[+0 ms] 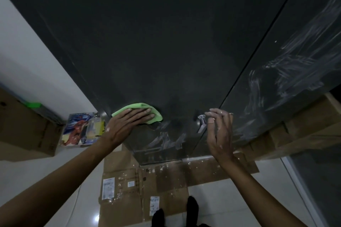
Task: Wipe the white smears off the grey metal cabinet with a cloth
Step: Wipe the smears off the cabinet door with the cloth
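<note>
The grey metal cabinet fills the upper view, its two doors meeting at a slanted seam. My left hand presses a green cloth flat against the left door with straight fingers. Below the cloth, white smears streak the door's lower part. More white smears cover the right door. My right hand hovers by the chrome handle near the seam, fingers loosely spread and holding nothing; whether it touches the door is unclear.
Flattened cardboard spotted with white lies on the floor under the cabinet. A brown box and a colourful package stand at the left by the white wall. More cardboard sits at the right. My feet stand on the cardboard.
</note>
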Action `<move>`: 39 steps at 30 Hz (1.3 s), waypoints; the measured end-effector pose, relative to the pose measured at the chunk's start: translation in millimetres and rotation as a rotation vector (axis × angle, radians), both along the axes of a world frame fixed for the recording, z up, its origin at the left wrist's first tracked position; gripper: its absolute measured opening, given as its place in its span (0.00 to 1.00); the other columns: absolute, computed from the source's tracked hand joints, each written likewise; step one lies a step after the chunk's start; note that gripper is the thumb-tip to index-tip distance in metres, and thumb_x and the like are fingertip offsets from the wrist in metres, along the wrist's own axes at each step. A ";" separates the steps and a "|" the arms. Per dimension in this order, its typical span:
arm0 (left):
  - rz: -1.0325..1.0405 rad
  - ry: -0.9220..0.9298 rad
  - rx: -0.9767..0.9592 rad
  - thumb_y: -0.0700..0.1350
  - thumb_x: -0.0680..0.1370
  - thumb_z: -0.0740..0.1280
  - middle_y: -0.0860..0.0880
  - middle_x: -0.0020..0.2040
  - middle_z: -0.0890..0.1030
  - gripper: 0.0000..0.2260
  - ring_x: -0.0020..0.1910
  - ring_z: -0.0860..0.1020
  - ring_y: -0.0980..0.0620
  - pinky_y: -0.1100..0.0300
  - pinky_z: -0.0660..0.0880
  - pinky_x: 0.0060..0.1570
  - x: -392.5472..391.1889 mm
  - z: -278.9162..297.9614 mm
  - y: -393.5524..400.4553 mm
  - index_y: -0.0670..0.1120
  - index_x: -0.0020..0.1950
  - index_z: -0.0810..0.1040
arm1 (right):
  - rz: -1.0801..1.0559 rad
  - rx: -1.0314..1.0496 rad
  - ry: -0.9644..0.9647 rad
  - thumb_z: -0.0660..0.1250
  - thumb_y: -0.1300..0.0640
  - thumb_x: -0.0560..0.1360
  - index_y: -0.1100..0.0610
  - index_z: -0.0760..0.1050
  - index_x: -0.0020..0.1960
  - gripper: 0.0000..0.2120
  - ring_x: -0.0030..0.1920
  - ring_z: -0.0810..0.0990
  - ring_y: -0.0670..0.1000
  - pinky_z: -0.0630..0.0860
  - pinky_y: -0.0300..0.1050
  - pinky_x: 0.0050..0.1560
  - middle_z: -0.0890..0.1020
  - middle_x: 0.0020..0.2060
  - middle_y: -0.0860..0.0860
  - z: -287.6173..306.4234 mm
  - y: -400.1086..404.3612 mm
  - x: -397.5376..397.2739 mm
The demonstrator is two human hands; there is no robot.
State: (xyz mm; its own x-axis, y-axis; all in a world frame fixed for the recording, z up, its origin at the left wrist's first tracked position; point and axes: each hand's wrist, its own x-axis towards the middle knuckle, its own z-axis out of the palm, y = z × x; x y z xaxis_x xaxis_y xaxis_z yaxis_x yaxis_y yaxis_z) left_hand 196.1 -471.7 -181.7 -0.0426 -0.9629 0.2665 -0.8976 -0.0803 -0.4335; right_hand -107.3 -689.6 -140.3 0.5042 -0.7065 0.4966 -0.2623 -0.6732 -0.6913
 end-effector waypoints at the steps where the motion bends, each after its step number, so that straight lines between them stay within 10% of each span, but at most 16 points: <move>1: -0.011 0.024 -0.059 0.41 0.81 0.65 0.54 0.86 0.39 0.42 0.83 0.55 0.54 0.55 0.46 0.80 -0.8 3.7 -0.4 0.54 0.85 0.40 | 0.000 0.004 0.001 0.60 0.58 0.85 0.52 0.79 0.61 0.11 0.67 0.70 0.47 0.69 0.38 0.67 0.71 0.63 0.39 -0.8 1.8 1.2; 5: 0.107 0.130 -0.172 0.46 0.79 0.57 0.51 0.83 0.57 0.33 0.75 0.65 0.47 0.48 0.60 0.70 -16.1 40.3 -21.8 0.59 0.84 0.56 | -0.002 0.021 -0.007 0.61 0.58 0.84 0.53 0.79 0.61 0.11 0.68 0.68 0.43 0.67 0.36 0.68 0.71 0.63 0.40 1.4 1.5 8.7; 13: 0.208 0.237 -0.378 0.48 0.79 0.64 0.48 0.84 0.45 0.41 0.75 0.59 0.36 0.35 0.50 0.72 -56.5 54.2 -76.6 0.62 0.84 0.43 | -0.037 0.001 -0.074 0.58 0.53 0.85 0.55 0.80 0.60 0.13 0.68 0.67 0.40 0.67 0.38 0.68 0.75 0.62 0.47 10.3 -9.5 21.0; 23: -0.139 0.088 0.299 0.35 0.83 0.60 0.51 0.86 0.42 0.38 0.84 0.45 0.51 0.52 0.45 0.82 -66.0 -21.7 -93.5 0.51 0.86 0.42 | -0.072 0.066 0.004 0.61 0.57 0.84 0.54 0.80 0.59 0.10 0.68 0.68 0.41 0.69 0.47 0.70 0.73 0.63 0.44 -8.9 -15.5 -17.9; 27: -0.055 0.192 0.567 0.31 0.86 0.49 0.50 0.84 0.34 0.34 0.83 0.36 0.51 0.52 0.39 0.83 -83.2 -37.0 -108.5 0.48 0.84 0.32 | -0.067 0.088 0.050 0.59 0.54 0.85 0.51 0.79 0.60 0.10 0.69 0.67 0.41 0.64 0.31 0.68 0.72 0.64 0.44 -19.2 -10.5 -41.4; 39: -0.067 0.102 0.292 0.31 0.82 0.59 0.50 0.85 0.39 0.40 0.83 0.40 0.52 0.53 0.42 0.82 -69.6 -22.2 -88.2 0.50 0.85 0.38 | 0.002 0.110 0.035 0.60 0.56 0.84 0.51 0.79 0.58 0.09 0.68 0.67 0.39 0.68 0.37 0.67 0.70 0.63 0.38 -11.0 -12.9 -16.2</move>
